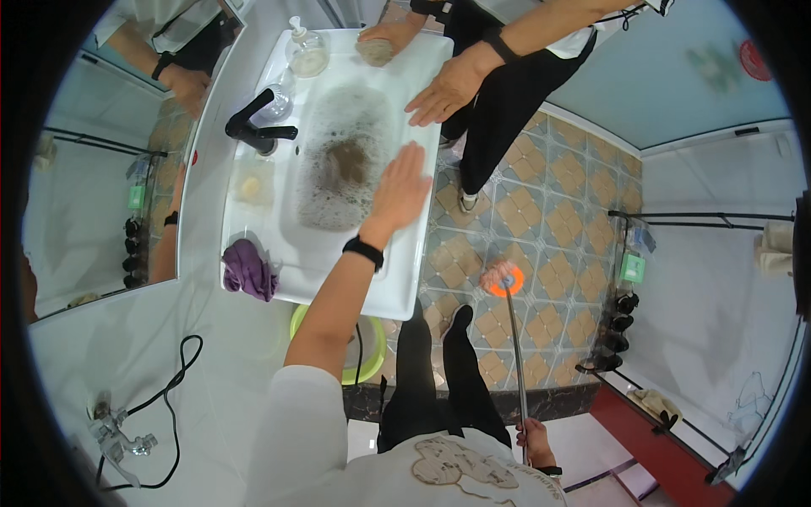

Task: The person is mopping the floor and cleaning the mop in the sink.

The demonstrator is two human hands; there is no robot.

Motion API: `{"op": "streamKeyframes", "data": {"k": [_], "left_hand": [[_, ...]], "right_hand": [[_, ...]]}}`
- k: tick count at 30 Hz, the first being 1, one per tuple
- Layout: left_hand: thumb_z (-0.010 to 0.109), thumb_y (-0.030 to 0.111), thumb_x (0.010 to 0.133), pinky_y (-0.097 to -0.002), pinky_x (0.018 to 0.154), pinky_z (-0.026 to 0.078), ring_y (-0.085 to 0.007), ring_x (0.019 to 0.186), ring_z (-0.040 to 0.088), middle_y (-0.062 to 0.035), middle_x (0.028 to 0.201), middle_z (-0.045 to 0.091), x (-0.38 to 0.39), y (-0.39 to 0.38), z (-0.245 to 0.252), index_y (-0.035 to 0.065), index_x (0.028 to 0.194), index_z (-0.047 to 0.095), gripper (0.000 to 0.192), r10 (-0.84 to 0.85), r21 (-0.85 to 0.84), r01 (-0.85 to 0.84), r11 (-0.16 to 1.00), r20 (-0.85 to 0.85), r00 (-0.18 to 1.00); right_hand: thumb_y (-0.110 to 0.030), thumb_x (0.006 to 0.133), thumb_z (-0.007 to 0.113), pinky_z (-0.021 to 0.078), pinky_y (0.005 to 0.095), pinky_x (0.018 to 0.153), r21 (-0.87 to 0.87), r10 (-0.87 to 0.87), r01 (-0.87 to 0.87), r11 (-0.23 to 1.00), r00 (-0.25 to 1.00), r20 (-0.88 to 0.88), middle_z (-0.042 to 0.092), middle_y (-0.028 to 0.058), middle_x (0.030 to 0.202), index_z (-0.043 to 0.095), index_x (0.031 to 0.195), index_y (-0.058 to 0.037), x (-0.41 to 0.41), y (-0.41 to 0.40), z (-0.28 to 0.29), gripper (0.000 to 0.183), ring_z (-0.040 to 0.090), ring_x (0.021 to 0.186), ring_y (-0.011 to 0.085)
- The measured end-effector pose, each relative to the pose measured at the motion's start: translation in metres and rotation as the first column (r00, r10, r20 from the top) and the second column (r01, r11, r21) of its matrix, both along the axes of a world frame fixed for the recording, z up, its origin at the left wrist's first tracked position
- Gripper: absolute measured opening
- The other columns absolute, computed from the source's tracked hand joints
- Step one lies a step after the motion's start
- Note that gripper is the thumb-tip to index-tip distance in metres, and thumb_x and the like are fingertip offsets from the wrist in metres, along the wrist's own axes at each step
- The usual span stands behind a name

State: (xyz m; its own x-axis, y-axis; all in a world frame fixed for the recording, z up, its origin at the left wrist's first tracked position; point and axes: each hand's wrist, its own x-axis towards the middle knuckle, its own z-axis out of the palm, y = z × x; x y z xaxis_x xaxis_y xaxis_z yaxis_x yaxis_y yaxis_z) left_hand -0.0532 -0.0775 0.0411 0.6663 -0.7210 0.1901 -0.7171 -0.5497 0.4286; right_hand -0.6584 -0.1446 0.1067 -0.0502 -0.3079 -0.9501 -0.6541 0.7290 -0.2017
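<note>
My left hand [402,190] is stretched flat, palm down, over the front rim of the white washbasin [405,279]; I cannot tell whether it touches the rim. It holds nothing. Soapy, murky water [348,158] with foam fills the bowl, and a brownish patch shows in the middle. Low on my right side, my right hand [537,443] grips the metal handle of a mop [516,342]. The mop's orange disc head [508,281], with pinkish strands, is over the tiled floor.
Another person's hand [443,92] hovers by the basin's rim; their other hand holds a beige scrubber [375,52]. Around the basin are a black faucet [253,127], a soap dispenser [308,54], a soap bar [251,187] and a purple cloth [247,269]. A green-rimmed bucket [377,355] stands below.
</note>
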Motion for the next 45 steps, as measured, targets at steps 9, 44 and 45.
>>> {"op": "streamKeyframes", "data": {"k": [9,44,45], "left_hand": [[0.043,0.029,0.091,-0.0426,0.104,0.03,-0.0385,0.13,0.028,-0.0206,0.144,0.025,-0.049,0.054,-0.001,0.0005,0.137,0.029,0.056,-0.091,0.014,0.091,0.996,-0.044,0.995],[0.049,0.028,0.085,-0.0393,0.099,0.036,-0.0368,0.118,0.043,-0.0227,0.128,0.046,0.007,0.096,-0.012,0.0032,0.124,0.048,0.046,-0.007,0.081,0.075,0.994,-0.638,0.77],[0.05,0.026,0.085,-0.0401,0.098,0.037,-0.0366,0.115,0.046,-0.0231,0.125,0.049,0.001,0.104,0.006,0.0026,0.121,0.051,0.044,0.076,0.226,0.087,0.97,-0.624,0.778]], "right_hand": [[-0.019,0.092,0.046,0.0337,0.0215,0.038,0.004,-0.069,0.069,0.998,0.998,0.014,0.051,0.0022,0.07,0.051,0.089,-0.0075,0.001,0.005,0.003,0.013,0.04,0.048,0.0082],[-0.021,0.093,0.042,0.0312,0.021,0.038,0.005,-0.073,0.073,0.997,0.996,0.044,0.049,0.0012,0.071,0.054,0.097,-0.0077,-0.004,0.016,0.01,0.018,0.036,0.047,0.007],[-0.022,0.093,0.042,0.0311,0.021,0.038,0.008,-0.069,0.068,0.998,0.996,0.052,0.049,0.0014,0.071,0.054,0.096,-0.0078,-0.005,0.014,0.008,0.018,0.036,0.047,0.0071]]}}
